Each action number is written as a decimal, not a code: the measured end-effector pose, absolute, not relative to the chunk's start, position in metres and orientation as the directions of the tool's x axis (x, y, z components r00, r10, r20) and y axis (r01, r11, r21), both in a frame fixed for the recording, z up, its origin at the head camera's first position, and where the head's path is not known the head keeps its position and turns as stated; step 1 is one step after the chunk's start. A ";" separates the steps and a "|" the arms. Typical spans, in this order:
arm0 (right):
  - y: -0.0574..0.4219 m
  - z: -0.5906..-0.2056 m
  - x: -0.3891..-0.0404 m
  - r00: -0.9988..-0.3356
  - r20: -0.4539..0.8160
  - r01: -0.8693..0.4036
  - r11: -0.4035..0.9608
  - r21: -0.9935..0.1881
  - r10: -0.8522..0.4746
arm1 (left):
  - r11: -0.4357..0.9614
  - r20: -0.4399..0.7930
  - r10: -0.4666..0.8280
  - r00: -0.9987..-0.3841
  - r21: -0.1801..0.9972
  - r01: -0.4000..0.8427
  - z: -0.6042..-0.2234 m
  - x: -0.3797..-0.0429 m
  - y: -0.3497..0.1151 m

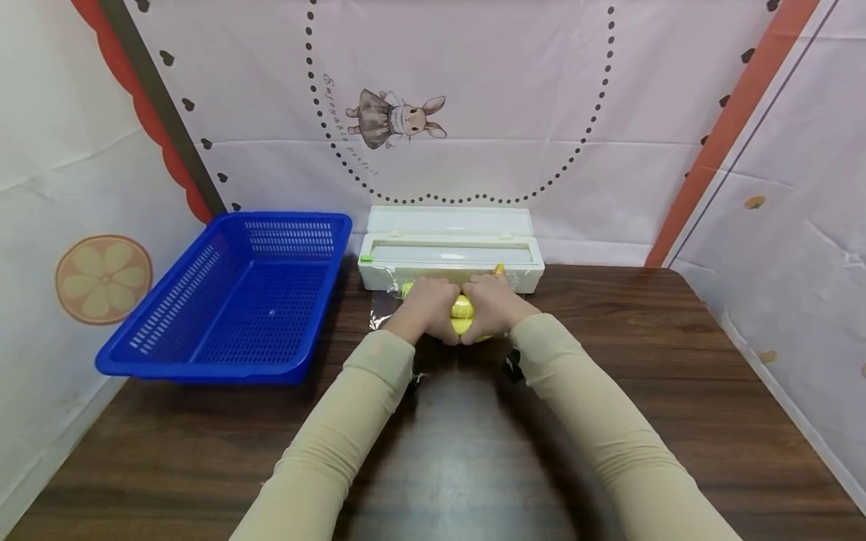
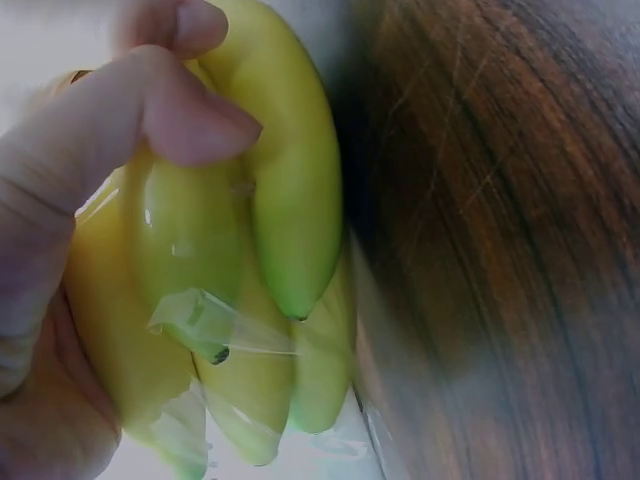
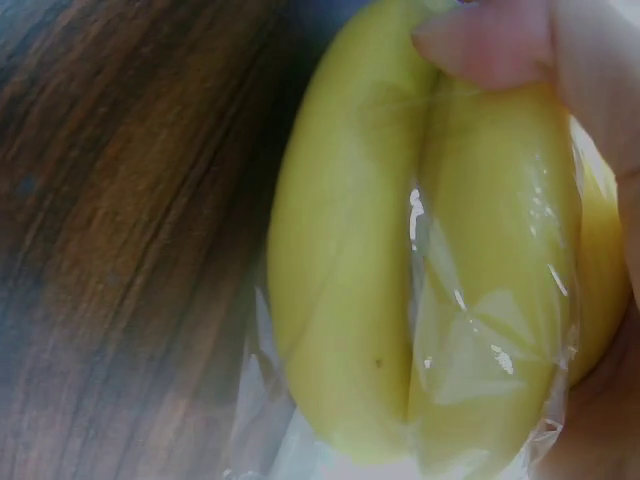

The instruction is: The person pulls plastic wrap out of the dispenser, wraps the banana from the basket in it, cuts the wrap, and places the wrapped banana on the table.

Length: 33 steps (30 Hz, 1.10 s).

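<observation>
Both hands hold a bunch of yellow bananas [image 1: 462,308] close in front of a white cling film dispenser [image 1: 452,276]. My left hand [image 1: 433,303] grips the left end; in the left wrist view its thumb and a fingertip press on the bananas [image 2: 295,180], whose tips are green. From the other side my right hand [image 1: 492,304] grips the bunch, its thumb [image 3: 490,45] lying over the bananas [image 3: 345,250] in the right wrist view. Clear plastic film [image 3: 490,340] clings to the fruit, shiny and creased. Some film [image 1: 382,306] also spreads on the table left of the hands.
At the left stands a blue plastic basket [image 1: 318,300] with slotted sides. The dispenser's lid [image 1: 449,220] is raised against the printed cloth wall [image 1: 473,98], and a small green piece [image 1: 366,258] sits at its left end. The dark wooden table [image 1: 676,391] extends right.
</observation>
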State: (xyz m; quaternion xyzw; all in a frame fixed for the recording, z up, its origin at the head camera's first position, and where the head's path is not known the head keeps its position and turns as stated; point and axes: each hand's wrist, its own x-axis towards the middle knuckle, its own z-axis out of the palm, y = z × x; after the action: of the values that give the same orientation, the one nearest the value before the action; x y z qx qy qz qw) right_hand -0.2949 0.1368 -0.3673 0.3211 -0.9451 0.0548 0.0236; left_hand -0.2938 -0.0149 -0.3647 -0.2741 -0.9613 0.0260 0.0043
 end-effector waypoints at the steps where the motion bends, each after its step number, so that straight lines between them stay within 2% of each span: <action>1: 0.137 -0.367 -0.295 -0.791 0.073 -0.612 0.785 -0.095 -0.607 | 0.846 -0.013 0.532 -0.847 -0.041 0.532 -0.364 -0.294 -0.015; 11: 0.137 -0.367 -0.299 -0.782 -0.062 -0.599 0.776 -0.200 -0.620 | 0.838 -0.152 0.546 -0.824 0.075 0.541 -0.360 -0.296 -0.016; 22: 0.140 -0.362 -0.307 -0.739 -0.214 -0.518 0.742 -0.426 -0.639 | 0.845 -0.276 0.533 -0.800 0.234 0.481 -0.349 -0.301 -0.017; 33: 0.141 -0.353 -0.314 -0.731 -0.296 -0.448 0.759 -0.472 -0.615 | 0.834 -0.367 0.545 -0.754 0.328 0.443 -0.339 -0.308 -0.017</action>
State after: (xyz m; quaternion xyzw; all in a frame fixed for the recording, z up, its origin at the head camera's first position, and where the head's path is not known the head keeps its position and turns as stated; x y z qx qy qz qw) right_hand -0.3144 0.1414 -0.3532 0.2919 -0.9111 0.1878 -0.2223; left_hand -0.3080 -0.0171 -0.3387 -0.2657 -0.9298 -0.1110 -0.2293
